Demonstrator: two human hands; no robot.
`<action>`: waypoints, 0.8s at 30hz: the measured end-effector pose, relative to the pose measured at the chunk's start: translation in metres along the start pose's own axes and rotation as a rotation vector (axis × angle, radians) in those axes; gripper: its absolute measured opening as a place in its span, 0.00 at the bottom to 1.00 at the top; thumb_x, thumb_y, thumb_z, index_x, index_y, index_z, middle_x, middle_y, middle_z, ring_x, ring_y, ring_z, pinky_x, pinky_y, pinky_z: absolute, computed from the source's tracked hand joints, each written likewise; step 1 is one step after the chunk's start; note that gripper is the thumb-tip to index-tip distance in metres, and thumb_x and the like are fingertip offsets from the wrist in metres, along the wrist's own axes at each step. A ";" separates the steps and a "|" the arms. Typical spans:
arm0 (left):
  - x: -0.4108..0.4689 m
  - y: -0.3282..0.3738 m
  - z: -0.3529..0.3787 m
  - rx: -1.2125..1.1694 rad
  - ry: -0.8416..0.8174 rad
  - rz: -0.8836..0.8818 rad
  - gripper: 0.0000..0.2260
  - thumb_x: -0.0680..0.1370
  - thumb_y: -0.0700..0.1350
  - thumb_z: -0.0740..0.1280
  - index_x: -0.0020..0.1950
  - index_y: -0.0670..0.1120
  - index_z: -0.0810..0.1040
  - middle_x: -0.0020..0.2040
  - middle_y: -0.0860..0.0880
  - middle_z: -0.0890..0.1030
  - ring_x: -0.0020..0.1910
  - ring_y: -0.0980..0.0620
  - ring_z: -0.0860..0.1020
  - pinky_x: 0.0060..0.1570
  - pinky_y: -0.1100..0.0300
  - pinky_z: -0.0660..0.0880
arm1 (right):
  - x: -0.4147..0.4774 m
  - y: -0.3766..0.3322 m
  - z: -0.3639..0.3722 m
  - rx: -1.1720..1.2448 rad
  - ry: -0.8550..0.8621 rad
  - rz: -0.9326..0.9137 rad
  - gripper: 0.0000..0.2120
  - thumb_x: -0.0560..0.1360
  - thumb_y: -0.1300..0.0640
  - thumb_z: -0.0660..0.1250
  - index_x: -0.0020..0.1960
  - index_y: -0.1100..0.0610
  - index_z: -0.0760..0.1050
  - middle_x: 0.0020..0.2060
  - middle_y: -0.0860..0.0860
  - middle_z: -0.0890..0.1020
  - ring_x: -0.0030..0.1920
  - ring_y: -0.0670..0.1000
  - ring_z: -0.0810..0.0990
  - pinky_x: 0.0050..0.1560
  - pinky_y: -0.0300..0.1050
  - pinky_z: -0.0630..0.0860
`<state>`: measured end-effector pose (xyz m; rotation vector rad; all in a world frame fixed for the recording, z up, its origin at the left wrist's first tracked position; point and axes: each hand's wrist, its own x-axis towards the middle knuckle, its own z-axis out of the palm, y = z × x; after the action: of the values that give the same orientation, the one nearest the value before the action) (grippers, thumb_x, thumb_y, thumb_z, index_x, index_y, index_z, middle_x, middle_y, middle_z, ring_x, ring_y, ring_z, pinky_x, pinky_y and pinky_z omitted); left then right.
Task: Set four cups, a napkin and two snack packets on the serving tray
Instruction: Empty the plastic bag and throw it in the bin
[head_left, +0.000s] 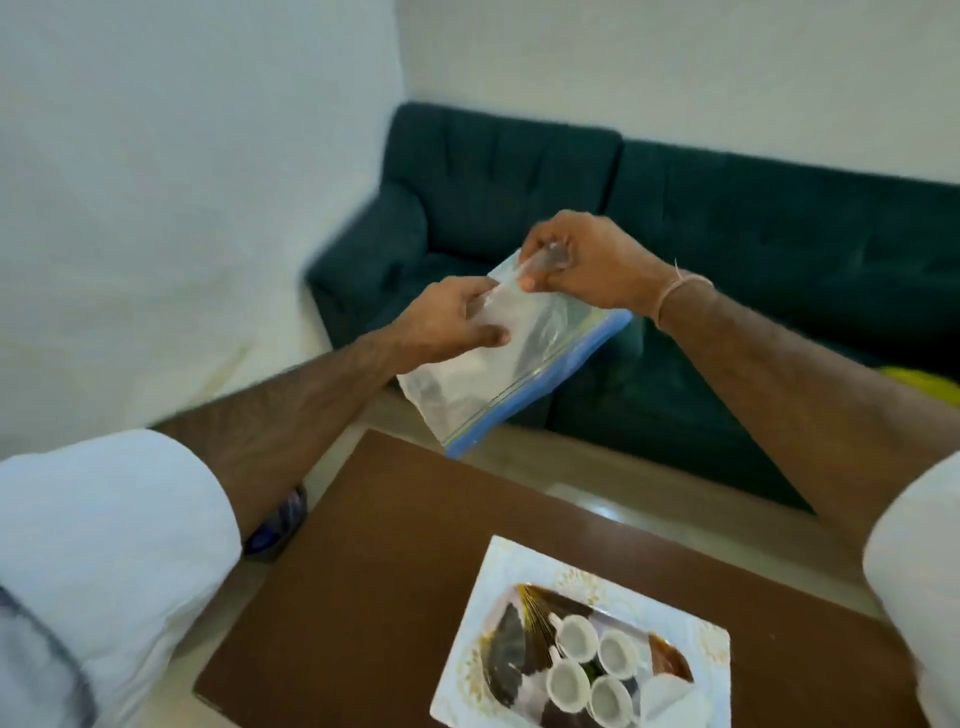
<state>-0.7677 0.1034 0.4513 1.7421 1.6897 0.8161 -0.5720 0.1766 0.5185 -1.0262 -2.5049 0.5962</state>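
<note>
Nearest me, the serving tray (519, 582) sits on the brown table (363, 545) at the lower right of the scene, and the four cups (592, 662) already stand in a tight square at its middle. A pale folded shape at the tray's near right corner is, I think, the napkin (670, 699), though it is too blurred to be sure. I see no snack packets on the tray, so I judge those are what remains. Higher and farther out, both my hands are raised over the table's far edge: my left hand (441, 325) pinches the upper left side of a clear zip bag (493, 358), and my right hand (582, 260) pinches its top corner, fingers closed on the film. The bag hangs slanted, its blue zip strip lowest. What is inside I cannot tell. To do this well I would keep one hand firm on the bag, work the seal open slowly, and bring it back over the table so nothing drops onto the floor. The cups leave little free room, so packets must go down beside them. Beyond stands a dark green sofa (727, 234) against the white wall (182, 156), well clear.
</note>
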 end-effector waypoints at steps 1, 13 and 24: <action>-0.003 0.004 -0.019 -0.073 0.038 -0.011 0.15 0.70 0.47 0.78 0.55 0.47 0.82 0.50 0.45 0.86 0.48 0.50 0.83 0.51 0.52 0.79 | 0.010 -0.018 -0.006 0.058 0.061 -0.010 0.20 0.69 0.55 0.78 0.59 0.54 0.79 0.46 0.41 0.78 0.49 0.46 0.78 0.58 0.42 0.74; -0.107 0.051 -0.183 -0.901 0.512 -0.048 0.21 0.72 0.32 0.73 0.63 0.48 0.81 0.47 0.46 0.85 0.48 0.47 0.84 0.47 0.53 0.81 | 0.055 -0.181 0.009 1.236 -0.298 0.327 0.52 0.67 0.55 0.80 0.81 0.56 0.52 0.75 0.61 0.68 0.74 0.62 0.68 0.75 0.63 0.63; -0.189 0.037 -0.243 -0.727 0.382 -0.057 0.25 0.78 0.31 0.65 0.73 0.49 0.71 0.63 0.41 0.82 0.55 0.44 0.82 0.53 0.48 0.81 | 0.073 -0.251 0.021 1.322 -0.372 0.132 0.36 0.73 0.75 0.66 0.77 0.63 0.59 0.67 0.63 0.76 0.62 0.65 0.80 0.65 0.63 0.76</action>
<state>-0.9313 -0.0897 0.6303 1.0749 1.3838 1.5712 -0.7733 0.0619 0.6416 -0.5215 -1.5822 2.1776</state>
